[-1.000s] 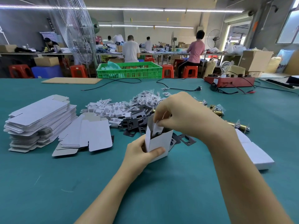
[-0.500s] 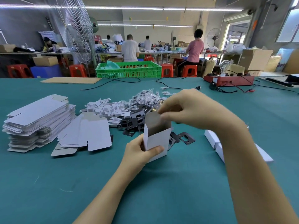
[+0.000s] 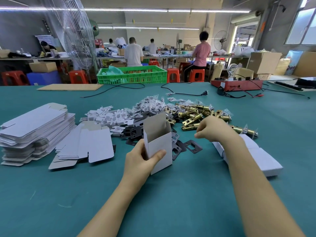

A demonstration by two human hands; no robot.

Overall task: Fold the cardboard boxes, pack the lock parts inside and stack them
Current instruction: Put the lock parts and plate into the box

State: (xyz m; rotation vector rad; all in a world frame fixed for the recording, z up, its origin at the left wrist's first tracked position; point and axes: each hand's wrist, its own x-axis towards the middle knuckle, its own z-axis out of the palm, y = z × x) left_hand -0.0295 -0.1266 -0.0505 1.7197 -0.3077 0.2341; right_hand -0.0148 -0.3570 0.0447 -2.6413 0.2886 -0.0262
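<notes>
My left hand (image 3: 142, 161) grips a small white cardboard box (image 3: 159, 142) that stands upright on the green table with its top flap open. My right hand (image 3: 212, 129) hovers to the right of the box, fingers loosely curled and holding nothing, just in front of a heap of brass latch bolts (image 3: 196, 115). Black metal strike plates (image 3: 188, 146) lie scattered behind and beside the box. White plastic inserts (image 3: 109, 117) and small bagged screws (image 3: 150, 103) are heaped farther back. Finished white boxes (image 3: 256, 156) lie under my right forearm.
A tall stack of flat box blanks (image 3: 34, 130) sits at the left, with a few loose blanks (image 3: 85, 146) beside it. Cables, a red test device (image 3: 236, 84), a cardboard sheet and a green crate (image 3: 131, 74) line the far edge. People work at benches behind.
My right hand has left the top of the box and moved right toward the brass latches. The box's top flap now stands open and the latch heap is uncovered.
</notes>
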